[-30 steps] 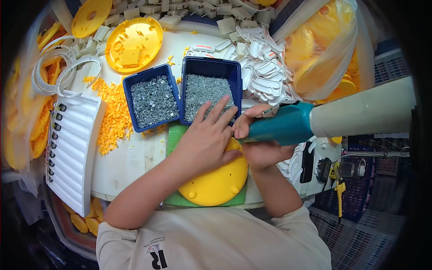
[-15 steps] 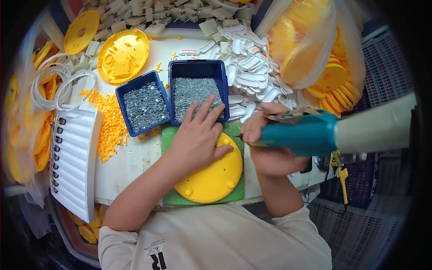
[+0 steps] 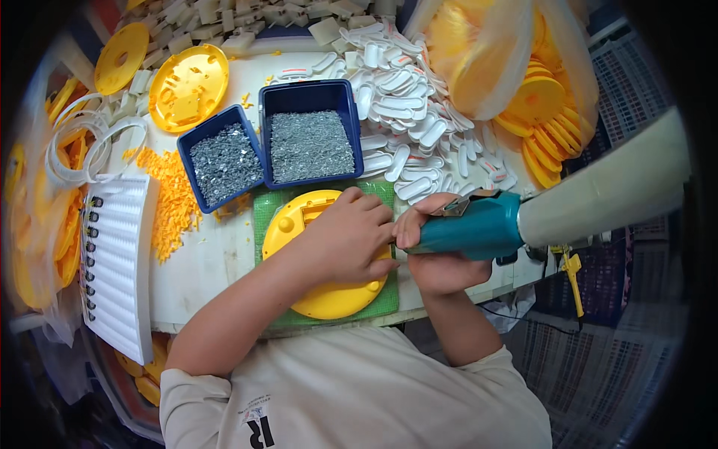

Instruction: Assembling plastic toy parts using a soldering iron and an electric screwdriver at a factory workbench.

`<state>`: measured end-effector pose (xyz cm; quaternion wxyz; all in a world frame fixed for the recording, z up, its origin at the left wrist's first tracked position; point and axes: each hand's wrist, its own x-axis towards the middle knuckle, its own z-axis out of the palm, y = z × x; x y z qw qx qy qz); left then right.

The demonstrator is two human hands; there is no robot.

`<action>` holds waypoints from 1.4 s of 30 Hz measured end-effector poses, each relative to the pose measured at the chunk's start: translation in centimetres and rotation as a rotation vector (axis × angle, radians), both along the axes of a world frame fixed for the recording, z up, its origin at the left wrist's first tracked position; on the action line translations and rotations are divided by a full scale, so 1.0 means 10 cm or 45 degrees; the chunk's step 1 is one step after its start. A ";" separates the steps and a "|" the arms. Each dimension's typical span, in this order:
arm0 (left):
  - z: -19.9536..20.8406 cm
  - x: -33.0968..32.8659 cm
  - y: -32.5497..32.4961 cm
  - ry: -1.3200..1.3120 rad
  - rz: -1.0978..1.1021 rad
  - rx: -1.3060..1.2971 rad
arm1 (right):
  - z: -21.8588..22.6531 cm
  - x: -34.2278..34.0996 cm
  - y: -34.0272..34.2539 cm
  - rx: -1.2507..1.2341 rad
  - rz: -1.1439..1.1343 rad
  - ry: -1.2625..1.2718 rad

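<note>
Right hand [image 3: 441, 247] is gripping a teal power driver [image 3: 471, 226], fingers wrapped around the nose end. Driver is lying nearly horizontal in the grip, nose toward the left hand [image 3: 353, 236], pale sleeve [image 3: 606, 183] running off to the upper right. Bit isn't showing.

Left hand is resting across the yellow round housing [image 3: 340, 299], fingers bent, tips meeting the right hand by the driver nose. Can't tell if it's pinching anything. Housing is sitting on a green mat [image 3: 385, 193] at the near edge of the tabletop [image 3: 217, 277], rectangular recess and round bosses facing up, right part hidden under the left hand.

Just beyond the mat, two blue bins are standing side by side: the smaller left bin [image 3: 217, 126] and larger right bin [image 3: 308, 97] are both holding small metal parts, too fine to identify.

Left of the bins, yellow clips [image 3: 172, 202] are lying heaped, with a white foam tray [image 3: 123, 262] beside them and white rings [image 3: 97, 153] above it. Another yellow housing [image 3: 188, 90] is lying past the smaller bin.

Right of the bins, white elongated parts [image 3: 407, 97] are piling up near a clear bag [image 3: 479, 67] of yellow discs.
</note>
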<state>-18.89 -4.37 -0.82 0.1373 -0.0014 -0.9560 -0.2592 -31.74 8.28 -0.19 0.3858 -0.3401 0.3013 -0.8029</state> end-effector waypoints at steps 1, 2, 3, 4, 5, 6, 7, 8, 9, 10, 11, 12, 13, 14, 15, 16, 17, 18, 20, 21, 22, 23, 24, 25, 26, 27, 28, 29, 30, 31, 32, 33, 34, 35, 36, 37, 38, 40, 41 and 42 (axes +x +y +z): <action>0.00 0.00 0.00 0.034 -0.005 -0.028 | -0.01 0.00 0.00 -0.003 0.013 0.000; 0.02 0.00 -0.01 0.033 0.007 -0.031 | -0.01 -0.01 0.01 0.001 0.036 0.026; 0.04 0.01 -0.01 -0.011 0.006 -0.046 | -0.02 -0.01 0.00 0.004 0.058 0.053; 0.05 0.01 0.00 -0.046 -0.004 -0.063 | -0.02 -0.01 0.01 0.000 0.062 0.061; 0.04 0.01 0.01 -0.038 -0.002 -0.068 | -0.03 -0.01 0.01 -0.007 0.064 0.088; 0.03 0.01 0.02 -0.042 0.003 -0.077 | -0.04 -0.01 0.02 -0.014 0.065 0.115; 0.03 0.01 0.02 -0.054 0.012 -0.085 | -0.04 -0.01 0.02 -0.018 0.069 0.116; 0.02 0.01 0.02 -0.052 0.015 -0.089 | -0.05 0.00 0.01 -0.027 0.064 0.052; 0.00 0.00 0.02 -0.015 0.019 -0.095 | -0.04 0.00 0.01 -0.035 0.058 -0.012; 0.00 0.01 0.03 0.019 0.023 -0.100 | -0.01 0.00 0.00 -0.038 0.059 -0.014; 0.01 0.02 0.03 0.017 0.025 -0.102 | 0.05 0.01 0.00 0.018 0.029 0.086; 0.02 0.03 0.03 0.007 0.025 -0.107 | 0.12 0.02 0.01 0.073 0.000 0.186; 0.03 0.05 0.04 -0.004 0.025 -0.111 | 0.19 0.04 0.04 0.072 0.002 0.184; 0.04 0.09 0.07 -0.009 0.027 -0.108 | 0.25 0.07 0.10 0.047 0.001 0.217; 0.04 0.15 0.10 0.096 0.089 -0.157 | 0.33 0.11 0.15 0.022 0.001 0.250; 0.05 0.22 0.13 0.202 0.148 -0.206 | 0.43 0.18 0.21 0.006 0.006 0.263; 0.05 0.31 0.17 0.199 0.146 -0.203 | 0.48 0.23 0.28 0.010 0.004 0.261; 0.05 0.45 0.23 0.130 0.201 -0.230 | 0.50 0.30 0.35 0.025 0.054 0.245; 0.09 0.67 0.42 -0.066 0.270 -0.175 | 0.50 0.38 0.48 0.028 0.174 0.180; 0.11 0.73 0.55 -0.066 0.268 -0.172 | 0.49 0.42 0.53 0.031 0.173 0.179; 0.14 0.77 0.69 -0.085 0.339 -0.184 | 0.49 0.47 0.59 0.061 0.190 0.132; 0.14 0.81 0.80 -0.107 0.420 -0.198 | 0.47 0.50 0.62 0.088 0.217 0.083; 0.09 0.81 0.89 -0.177 0.444 -0.214 | 0.46 0.52 0.65 0.114 0.237 0.060; 0.02 0.79 0.96 -0.178 0.452 -0.213 | 0.44 0.54 0.67 0.114 0.245 0.060; -0.08 0.76 1.01 -0.140 0.520 -0.351 | 0.41 0.55 0.67 0.170 0.244 0.059; -0.14 0.76 1.03 -0.101 0.586 -0.490 | 0.38 0.56 0.67 0.225 0.243 0.058; -0.18 0.75 1.05 -0.101 0.588 -0.485 | 0.35 0.58 0.67 0.229 0.245 0.060; -0.21 0.74 1.05 -0.089 0.597 -0.515 | 0.31 0.59 0.65 0.214 0.243 0.088; -0.23 0.74 1.05 -0.078 0.607 -0.544 | 0.27 0.60 0.65 0.197 0.242 0.116; -0.24 0.74 1.05 -0.078 0.610 -0.542 | 0.24 0.60 0.65 0.200 0.245 0.117; -0.25 0.74 1.05 -0.052 0.611 -0.555 | 0.21 0.59 0.67 0.174 0.261 0.162; -0.26 0.73 1.05 -0.025 0.612 -0.569 | 0.18 0.59 0.68 0.148 0.276 0.208; -0.27 0.73 1.06 -0.024 0.617 -0.569 | 0.16 0.58 0.68 0.141 0.303 0.221; -0.29 0.73 1.06 -0.012 0.619 -0.575 | 0.14 0.58 0.68 0.140 0.306 0.225; -0.29 0.73 1.06 0.000 0.620 -0.582 | 0.12 0.59 0.68 0.128 0.299 0.203; -0.30 0.72 1.07 0.005 0.625 -0.583 | 0.11 0.59 0.68 0.116 0.292 0.183; -0.30 0.72 1.07 0.003 0.620 -0.589 | 0.11 0.59 0.67 0.113 0.295 0.189; -0.29 0.73 1.07 0.008 0.621 -0.597 | 0.12 0.61 0.67 0.069 0.290 0.233; -0.28 0.73 1.07 0.001 0.623 -0.611 | 0.12 0.61 0.66 0.065 0.295 0.239; -0.27 0.74 1.06 -0.006 0.627 -0.626 | 0.09 0.61 0.65 0.072 0.238 0.254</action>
